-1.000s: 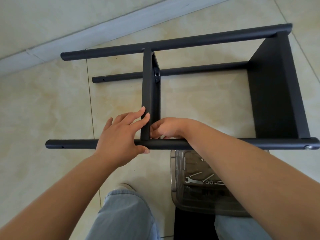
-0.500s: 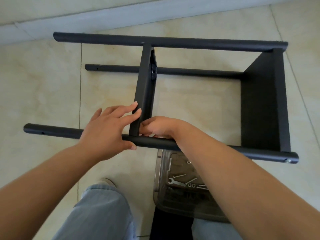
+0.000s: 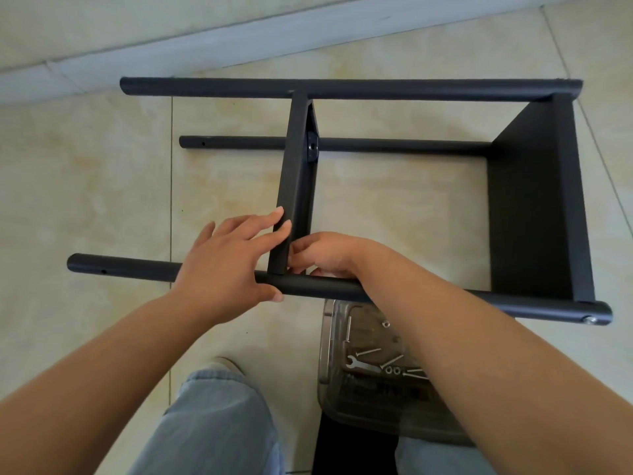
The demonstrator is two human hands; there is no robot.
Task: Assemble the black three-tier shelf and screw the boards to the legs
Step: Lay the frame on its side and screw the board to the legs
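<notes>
The black shelf lies on its side on the tile floor. Its near leg (image 3: 120,269) runs left to right under my hands. A far leg (image 3: 376,89) and a lower leg (image 3: 394,145) lie behind. The middle board (image 3: 294,166) stands on edge between the legs, and the end board (image 3: 534,207) is at the right. My left hand (image 3: 222,262) lies over the near leg, straight fingers touching the middle board's left face. My right hand (image 3: 325,255) is curled at the corner where that board meets the near leg, pinching something small that is hidden.
A clear plastic bin (image 3: 329,354) sits on the floor under my right forearm; it holds a small wrench (image 3: 359,365), screws and nuts. A screw head (image 3: 590,319) shows at the near leg's right end. My jeans-clad legs are below. A wall skirting runs along the back.
Both hands stay at the same joint. The view has shifted, so the shelf now sits lower and more level in the picture.
</notes>
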